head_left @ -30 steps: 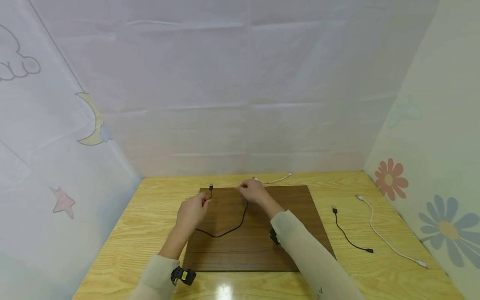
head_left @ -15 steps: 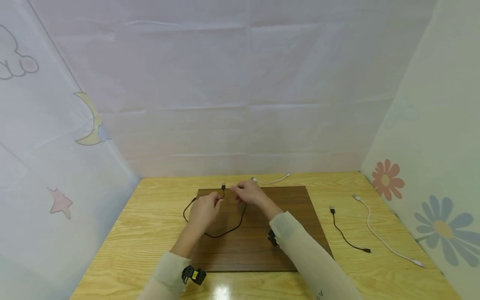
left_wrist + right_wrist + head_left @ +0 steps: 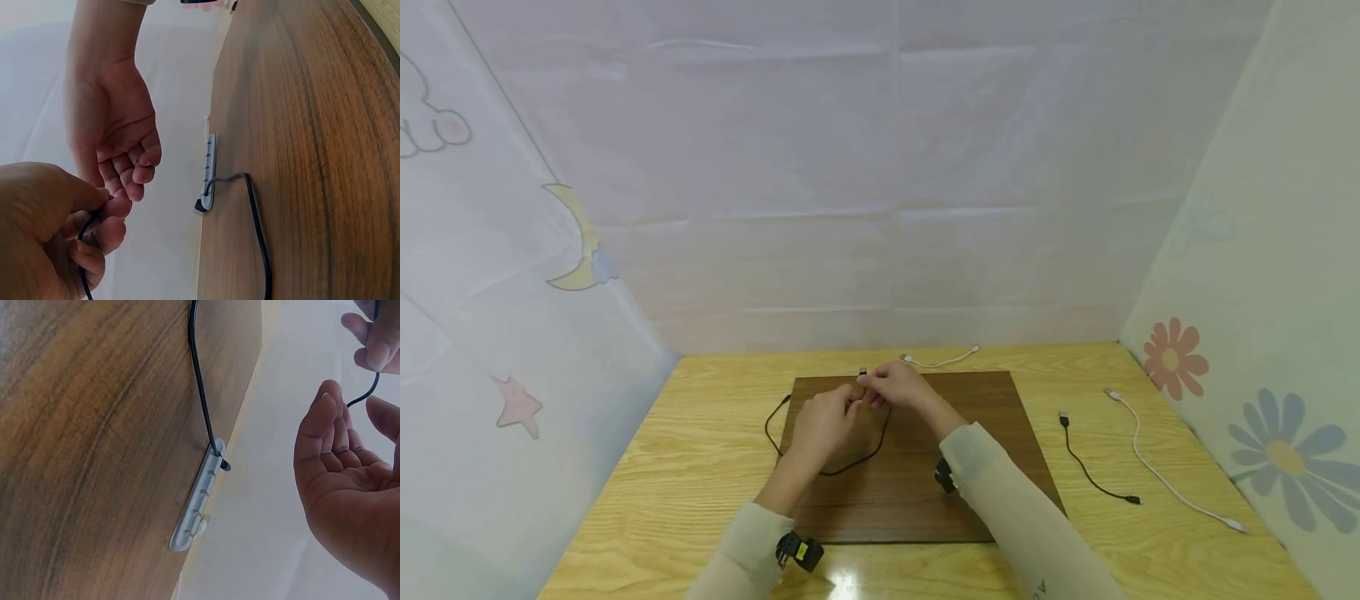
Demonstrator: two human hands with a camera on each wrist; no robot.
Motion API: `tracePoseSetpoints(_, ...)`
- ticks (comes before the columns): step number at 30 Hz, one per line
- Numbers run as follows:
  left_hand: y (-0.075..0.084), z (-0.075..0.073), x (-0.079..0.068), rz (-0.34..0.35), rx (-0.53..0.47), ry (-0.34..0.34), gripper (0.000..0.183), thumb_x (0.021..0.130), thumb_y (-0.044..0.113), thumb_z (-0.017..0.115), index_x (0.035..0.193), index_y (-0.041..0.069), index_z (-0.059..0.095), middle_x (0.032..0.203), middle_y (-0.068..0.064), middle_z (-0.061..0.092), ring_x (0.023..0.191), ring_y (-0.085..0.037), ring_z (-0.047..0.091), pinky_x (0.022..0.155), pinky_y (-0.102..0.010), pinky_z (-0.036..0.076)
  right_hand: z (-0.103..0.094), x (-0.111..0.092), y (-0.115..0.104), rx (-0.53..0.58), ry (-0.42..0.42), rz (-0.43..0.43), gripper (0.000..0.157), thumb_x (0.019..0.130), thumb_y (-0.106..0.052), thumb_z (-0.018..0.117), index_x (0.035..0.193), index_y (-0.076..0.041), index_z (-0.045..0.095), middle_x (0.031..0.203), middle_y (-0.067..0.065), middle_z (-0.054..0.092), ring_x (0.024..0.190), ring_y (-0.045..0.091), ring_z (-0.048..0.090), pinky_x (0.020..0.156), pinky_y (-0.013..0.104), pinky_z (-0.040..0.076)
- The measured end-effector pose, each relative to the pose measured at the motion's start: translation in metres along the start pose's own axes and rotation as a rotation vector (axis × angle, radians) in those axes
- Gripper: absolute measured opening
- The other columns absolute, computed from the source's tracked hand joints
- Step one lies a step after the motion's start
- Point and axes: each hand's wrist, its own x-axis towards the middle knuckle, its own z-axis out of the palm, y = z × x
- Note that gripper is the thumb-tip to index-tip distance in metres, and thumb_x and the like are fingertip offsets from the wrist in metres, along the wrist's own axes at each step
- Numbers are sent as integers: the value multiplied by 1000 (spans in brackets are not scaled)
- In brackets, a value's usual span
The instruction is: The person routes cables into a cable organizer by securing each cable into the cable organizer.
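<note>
My left hand [image 3: 822, 427] pinches a thin black USB cable [image 3: 82, 269] between thumb and fingers above the far edge of the brown board [image 3: 925, 492]. The cable's USB plug [image 3: 862, 372] shows just beyond the fingertips. Close by, my right hand [image 3: 344, 469] has loosely bent fingers, with a gap between thumb and fingers where the cable passes. Below both hands, a grey slotted cable clip [image 3: 199, 503] sits along the board's edge. A second black cable [image 3: 257, 228] runs through its end slot, its plug [image 3: 200, 206] sticking out past the clip.
On the right of the wooden table [image 3: 647, 500] lie a short black USB cable [image 3: 1086, 467] and a longer white cable [image 3: 1165, 479]. Behind the board lies a short white cable [image 3: 943, 363]. Printed cloth [image 3: 790, 183] hangs around the table.
My left hand has moved right with the pinched cable, bringing its plug up to my right fingertips. My right hand has shifted slightly left. The clipped cable's left end has come into view.
</note>
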Motion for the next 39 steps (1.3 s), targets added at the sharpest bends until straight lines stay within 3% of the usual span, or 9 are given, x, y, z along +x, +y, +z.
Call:
tracePoseSetpoints(5,2,4,0,13,1,-2,9,99,19,68,98,11,70,83,-4,74,53,-9,51,44,-21,39,-2,2,2,33,-16,4,34,102,-31,61,90,-3,75,76,5,72,83,34,74,80,49,59)
tracePoseSetpoints(10,4,7,0,32,-28,-14,10,99,20,67,103,12,72,92,-4,76,56,-8,54,48,-22,43,-2,4,8,94,-30,12,30,101,-27,64,91,-1,74,77,7,71,75,27,72,78,47,60)
tracePoseSetpoints(16,5,13,-2,44,-11,-3,10,99,21,67,101,12,72,86,-4,75,55,-10,53,45,-24,41,-4,5,13,244,-51,65,22,98,-22,68,93,-1,74,77,4,71,69,15,66,85,52,57)
tracePoseSetpoints(21,4,17,-2,27,1,10,10,98,22,69,95,12,70,79,-3,72,53,-12,51,43,-25,38,-9,7,14,281,-49,87,21,98,-19,69,94,2,71,76,4,69,74,20,68,88,52,56)
tracePoseSetpoints(27,5,21,-6,50,14,22,10,97,21,71,92,12,70,80,-1,73,56,-13,59,45,-26,42,-17,10,17,326,-9,142,18,97,-17,71,93,1,69,78,5,70,69,14,66,87,48,57)
tracePoseSetpoints(32,5,25,-10,56,16,2,10,96,20,72,91,11,69,77,-1,72,54,-10,56,44,-23,41,-21,13,25,369,25,181,15,96,-14,71,89,-2,66,76,3,68,65,11,64,86,46,57)
tracePoseSetpoints(39,9,33,-17,90,59,-31,9,95,18,72,91,11,69,79,-4,73,59,-17,66,48,-29,47,-26,17,40,291,137,188,19,97,-17,70,84,-7,61,75,3,66,66,13,64,76,38,59)
